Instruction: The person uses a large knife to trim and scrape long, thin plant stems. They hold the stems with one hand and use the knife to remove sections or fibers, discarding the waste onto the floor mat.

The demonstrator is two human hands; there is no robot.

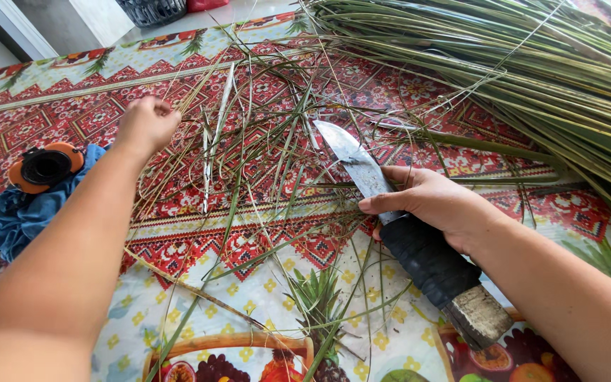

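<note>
Rightward, fist [429, 201] around knife [390, 219]

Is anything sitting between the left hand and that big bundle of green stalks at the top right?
Yes. Between the left hand and the bundle of green stalks lies a tangle of loose leaf strips on the patterned cloth. The knife, gripped by the right hand, points its blade toward that stretch too.

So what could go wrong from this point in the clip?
The right hand grips the knife with fingers close to the bare blade, so a slip could cut them. The blade tip points toward the loose strips that the left hand reaches into. Strips might snag the blade.
</note>
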